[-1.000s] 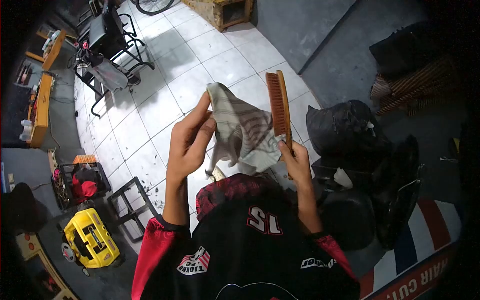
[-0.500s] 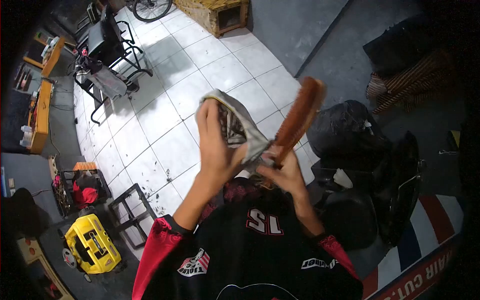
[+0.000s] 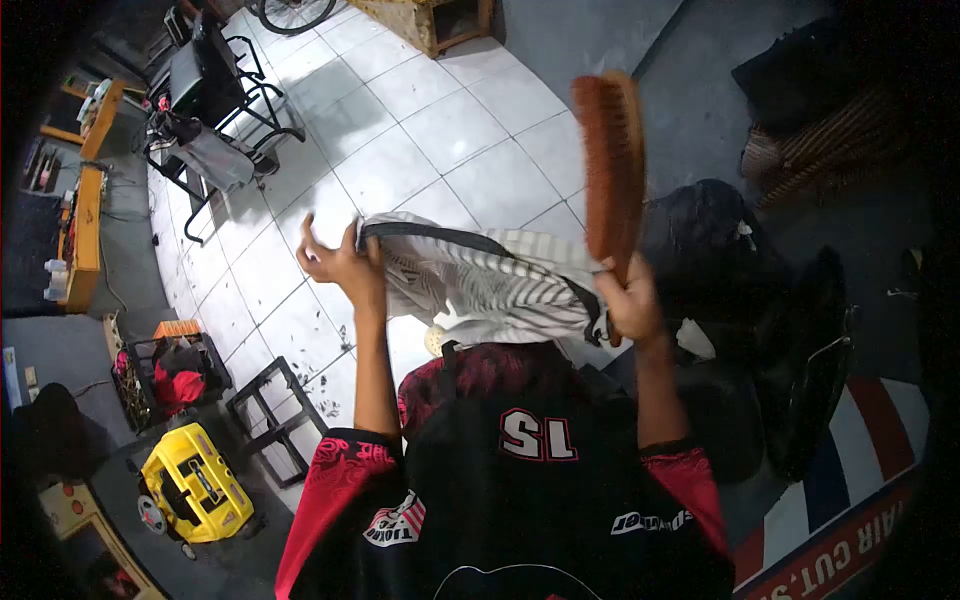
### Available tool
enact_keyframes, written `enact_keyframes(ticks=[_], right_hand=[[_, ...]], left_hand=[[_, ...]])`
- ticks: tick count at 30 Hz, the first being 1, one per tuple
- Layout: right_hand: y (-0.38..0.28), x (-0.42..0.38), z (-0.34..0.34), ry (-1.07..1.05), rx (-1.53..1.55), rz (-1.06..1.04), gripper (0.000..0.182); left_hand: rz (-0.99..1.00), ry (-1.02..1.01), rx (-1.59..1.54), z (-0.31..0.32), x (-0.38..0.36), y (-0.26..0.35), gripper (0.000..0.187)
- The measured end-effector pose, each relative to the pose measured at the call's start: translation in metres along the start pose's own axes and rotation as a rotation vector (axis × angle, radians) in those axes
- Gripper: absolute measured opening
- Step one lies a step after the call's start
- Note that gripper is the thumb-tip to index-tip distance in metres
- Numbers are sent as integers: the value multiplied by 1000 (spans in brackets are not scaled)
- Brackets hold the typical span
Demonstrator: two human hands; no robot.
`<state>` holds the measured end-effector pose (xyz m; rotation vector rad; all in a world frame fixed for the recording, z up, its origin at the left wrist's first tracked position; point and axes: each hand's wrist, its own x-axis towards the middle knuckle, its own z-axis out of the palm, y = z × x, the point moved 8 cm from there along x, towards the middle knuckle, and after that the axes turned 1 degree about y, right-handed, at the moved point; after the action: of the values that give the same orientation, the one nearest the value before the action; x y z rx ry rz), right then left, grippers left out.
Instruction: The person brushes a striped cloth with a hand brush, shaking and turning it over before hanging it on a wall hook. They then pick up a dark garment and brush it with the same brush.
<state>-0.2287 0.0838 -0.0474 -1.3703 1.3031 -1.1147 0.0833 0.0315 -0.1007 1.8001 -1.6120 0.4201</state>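
Note:
A white-and-dark striped cloth [image 3: 520,285] with a dark band along its edge is stretched between my two hands, above my lap. My left hand [image 3: 345,265] pinches the cloth's left end, its other fingers spread away from it. In my right hand [image 3: 632,300] is a long-bristled brush [image 3: 612,165] with a brown wooden back, standing upright. The right end of the cloth also meets this hand, beneath the brush handle.
White floor tiles [image 3: 410,140] carry scattered dark hair clippings [image 3: 325,395]. To the left are a yellow toy car [image 3: 195,485], a black frame [image 3: 270,420], a crate [image 3: 180,370] and a black chair [image 3: 205,75]. Black bags [image 3: 700,235] lie right.
My hands have moved apart, spreading the bunched cloth out sideways. The brush has risen and turned more upright in my right hand.

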Motion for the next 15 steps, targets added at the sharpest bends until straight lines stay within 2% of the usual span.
enact_keyframes(ticks=[1,2,3,5,6,7,9,10,11,12,14,15], right_hand=[[0,2,-9,2,4,-89,11],[10,5,-12,-72,99,-12,20],[8,9,-11,-95,17,-72,24],[4,14,-4,-140,-145,-193,32],[2,15,-3,-106,-453,-178,46],[17,15,-7,-129,-625,-30,44],[51,13,-25,-175,-958,275,42],[69,11,-36,-173,-1098,333,38],[82,7,-40,-191,-1127,357,36],[95,1,-43,-216,-1155,383,34],[143,-18,-42,-346,-1094,373,32],[177,-34,-37,-443,-1004,337,32]], left_hand=[[-162,-313,-394,40,-13,-29,46],[-431,-572,-705,75,-34,-57,36],[-259,-502,-954,91,-45,-56,29],[-172,-599,-882,65,-50,-16,21],[-162,-788,-838,71,-59,-15,18],[-170,-919,-747,70,-60,-15,30],[89,-1033,-642,57,-56,-6,57],[81,-1242,-493,54,-60,-2,78],[272,-1114,-533,52,-70,-6,63],[356,-1410,-251,76,-112,-22,59],[367,-1841,93,70,-157,-36,48],[310,-1910,10,65,-178,-41,42]])
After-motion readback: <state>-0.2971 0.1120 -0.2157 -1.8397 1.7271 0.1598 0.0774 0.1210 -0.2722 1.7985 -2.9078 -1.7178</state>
